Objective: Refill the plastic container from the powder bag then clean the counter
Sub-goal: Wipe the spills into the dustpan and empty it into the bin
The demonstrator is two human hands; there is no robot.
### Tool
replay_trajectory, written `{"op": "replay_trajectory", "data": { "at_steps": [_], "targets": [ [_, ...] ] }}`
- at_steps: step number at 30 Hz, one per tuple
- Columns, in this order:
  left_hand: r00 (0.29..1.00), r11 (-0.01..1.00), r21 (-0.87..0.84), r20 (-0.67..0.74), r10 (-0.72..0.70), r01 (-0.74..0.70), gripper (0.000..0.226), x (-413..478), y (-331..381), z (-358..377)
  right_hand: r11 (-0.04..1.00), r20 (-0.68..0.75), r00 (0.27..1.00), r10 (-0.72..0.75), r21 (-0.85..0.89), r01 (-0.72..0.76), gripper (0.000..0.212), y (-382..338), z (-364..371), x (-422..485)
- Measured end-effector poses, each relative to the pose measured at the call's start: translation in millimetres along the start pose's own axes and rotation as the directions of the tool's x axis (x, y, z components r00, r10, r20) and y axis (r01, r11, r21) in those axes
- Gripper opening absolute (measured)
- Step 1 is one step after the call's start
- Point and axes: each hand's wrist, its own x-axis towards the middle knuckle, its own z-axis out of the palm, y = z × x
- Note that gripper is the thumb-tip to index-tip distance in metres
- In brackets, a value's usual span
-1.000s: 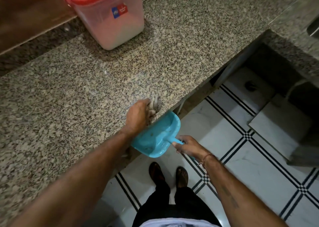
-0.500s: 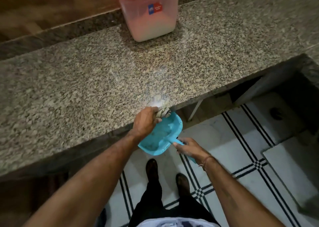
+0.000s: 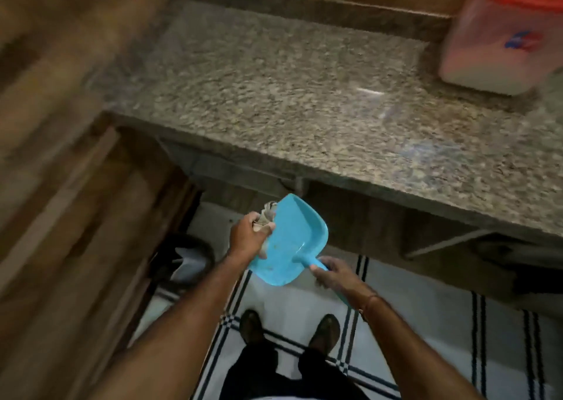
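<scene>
Grips a crumpled cloth (image 3: 267, 214) in the left hand (image 3: 246, 239) against the left rim of the blue dustpan (image 3: 289, 241); holds its handle in the right hand (image 3: 338, 278), over the striped tile floor (image 3: 426, 308), nearer than the granite worktop (image 3: 304, 110) with the plastic container (image 3: 499, 43) at its far right

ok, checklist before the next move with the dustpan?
1. Right hand grips dustpan handle: ok.
2. Left hand holds cloth beside the pan's rim: ok.
3. Pan clear of the counter edge: ok.
4. Container lid on: ok.
5. Counter wiped clean: cannot tell, blurred.
6. Dark round thing on the floor at left is a bin: cannot tell.
</scene>
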Motion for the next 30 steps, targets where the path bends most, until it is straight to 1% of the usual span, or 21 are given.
{"op": "replay_trajectory", "data": {
  "at_steps": [3, 5, 7, 8, 10, 11, 13, 14, 16, 20, 23, 24, 27, 28, 30],
  "targets": [
    [0.985, 0.987, -0.11, -0.119, -0.126, 0.113, 0.022, -7, -53, -53, 0.999, 0.078, 0.997, 0.006, -0.052, -0.002, 0.025, -15, 54, 27],
    [0.967, 0.969, -0.181, -0.161, -0.198, 0.168, 0.02, -13, -92, -86, 0.994, 0.13, 0.991, 0.014, -0.108, 0.0, 0.032, -26, 93, 41],
    [0.946, 0.939, -0.257, -0.169, -0.276, 0.228, 0.022, -19, -129, -112, 0.982, 0.149, 0.988, 0.035, -0.189, -0.006, 0.038, -39, 130, 50],
    [0.933, 0.918, -0.302, -0.17, -0.317, 0.257, 0.028, -19, -149, -124, 0.975, 0.156, 0.987, 0.043, -0.224, -0.007, 0.036, -44, 149, 56],
    [0.902, 0.875, -0.385, -0.191, -0.387, 0.294, 0.044, -16, -186, -145, 0.958, 0.172, 0.983, 0.067, -0.287, -0.015, 0.024, -48, 187, 70],
    [0.884, 0.849, -0.431, -0.202, -0.42, 0.305, 0.045, -14, -204, -152, 0.949, 0.186, 0.979, 0.088, -0.315, -0.025, 0.022, -49, 205, 78],
    [0.844, 0.799, -0.502, -0.222, -0.489, 0.331, 0.034, -8, -237, -162, 0.929, 0.21, 0.968, 0.135, -0.367, -0.05, 0.024, -48, 240, 97],
    [0.831, 0.784, -0.516, -0.22, -0.511, 0.346, 0.032, -4, -252, -166, 0.922, 0.223, 0.961, 0.164, -0.381, -0.069, 0.025, -45, 257, 109],
    [0.822, 0.779, -0.504, -0.21, -0.529, 0.373, 0.039, 9, -287, -172, 0.904, 0.228, 0.951, 0.209, -0.415, -0.1, 0.024, -40, 289, 133],
    [0.83, 0.826, -0.38, -0.212, -0.516, 0.417, 0.053, 52, -361, -186, 0.853, 0.217, 0.948, 0.233, -0.513, -0.092, 0.018, -25, 345, 201],
    [0.809, 0.823, -0.365, -0.244, -0.535, 0.434, 0.058, 89, -413, -190, 0.782, 0.195, 0.94, 0.278, -0.614, -0.104, 0.02, -13, 391, 269],
    [0.804, 0.822, -0.367, -0.251, -0.539, 0.436, 0.059, 101, -427, -188, 0.78, 0.199, 0.938, 0.284, -0.617, -0.105, 0.022, -8, 408, 293],
    [0.8, 0.817, -0.386, -0.259, -0.541, 0.428, 0.052, 137, -469, -168, 0.794, 0.195, 0.95, 0.245, -0.603, -0.08, 0.02, 11, 453, 355],
    [0.792, 0.808, -0.391, -0.255, -0.554, 0.44, 0.05, 144, -481, -160, 0.778, 0.185, 0.952, 0.245, -0.623, -0.079, 0.02, 19, 462, 372],
    [0.763, 0.778, -0.412, -0.248, -0.597, 0.474, 0.053, 155, -502, -142, 0.727, 0.17, 0.956, 0.241, -0.684, -0.062, 0.019, 36, 471, 392]
  ]
}}
